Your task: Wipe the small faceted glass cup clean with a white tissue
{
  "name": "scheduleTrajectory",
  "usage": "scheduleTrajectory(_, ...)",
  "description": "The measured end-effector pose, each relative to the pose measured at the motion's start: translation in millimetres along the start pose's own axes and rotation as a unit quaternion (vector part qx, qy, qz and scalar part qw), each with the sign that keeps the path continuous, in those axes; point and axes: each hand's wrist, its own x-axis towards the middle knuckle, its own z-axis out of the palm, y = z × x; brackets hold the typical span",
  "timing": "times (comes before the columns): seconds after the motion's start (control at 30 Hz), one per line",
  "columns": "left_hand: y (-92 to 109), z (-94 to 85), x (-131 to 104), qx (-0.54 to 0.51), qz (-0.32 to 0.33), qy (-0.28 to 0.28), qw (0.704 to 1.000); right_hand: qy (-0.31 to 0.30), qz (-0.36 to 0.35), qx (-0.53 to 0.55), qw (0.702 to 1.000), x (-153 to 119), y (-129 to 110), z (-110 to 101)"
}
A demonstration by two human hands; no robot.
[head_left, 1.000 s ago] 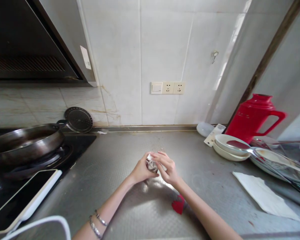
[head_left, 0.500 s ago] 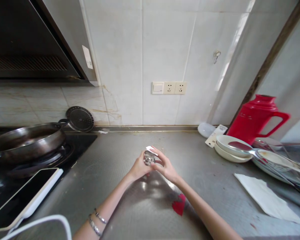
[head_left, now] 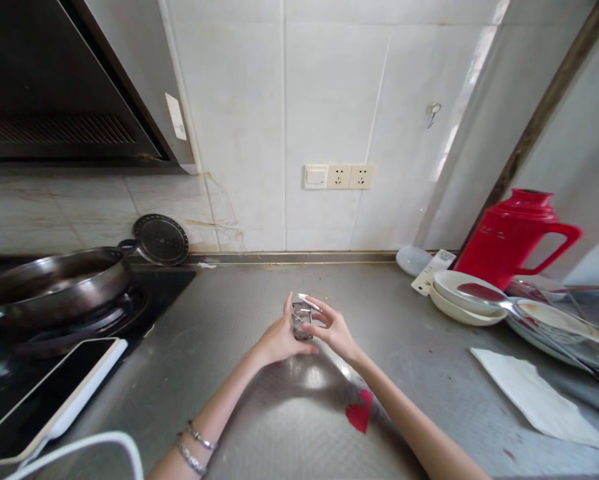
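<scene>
In front of me a small, clear, patterned glass (head_left: 302, 321) is between my two hands, over the steel counter. The thumb and fingers of my right hand (head_left: 333, 331) grip its right side. A small white piece (head_left: 308, 302), perhaps tissue or paper, shows at the top of the glass under those fingers. My left hand (head_left: 278, 339) is at the glass's left side, its fingers stretched up and its thumb pointing right beneath; whether it touches the glass I cannot tell. A red scrap (head_left: 360, 412) lies on the counter near my right forearm.
At left are a steel pan (head_left: 54, 283) on the stove and a phone (head_left: 49, 393) with a white cable (head_left: 114, 437). On the right are a red thermos (head_left: 512, 237), stacked bowls (head_left: 464, 300), a plate (head_left: 554, 327) with utensils and a white napkin (head_left: 534, 393).
My left hand has loosened from around the glass, its fingers stretching out and its thumb moving below. More of the glass shows, and it looks more upright. My right hand has shifted slightly.
</scene>
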Motion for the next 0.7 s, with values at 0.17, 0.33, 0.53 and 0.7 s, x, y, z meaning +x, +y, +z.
scheduleTrajectory(0.17,1.2,2.5,-2.2,0.101,0.004,0.049,0.994,-0.015,0.018,0.031,0.999,0.0,-6.0,-0.3)
scheduleTrajectory(0.33,-3.0,10.1,-1.0,0.067,0.052,0.101,0.991,-0.056,0.006,0.025,0.998,0.3,-7.1,1.1)
scheduleTrajectory(0.53,-1.1,11.4,0.8,0.025,0.048,0.111,0.992,-0.025,-0.060,-0.172,0.983,-1.3,-2.3,-6.4)
scheduleTrajectory(0.7,2.1,7.7,3.1,-0.011,0.058,0.107,0.992,-0.028,-0.242,-0.365,0.899,-6.6,-5.8,-11.5)
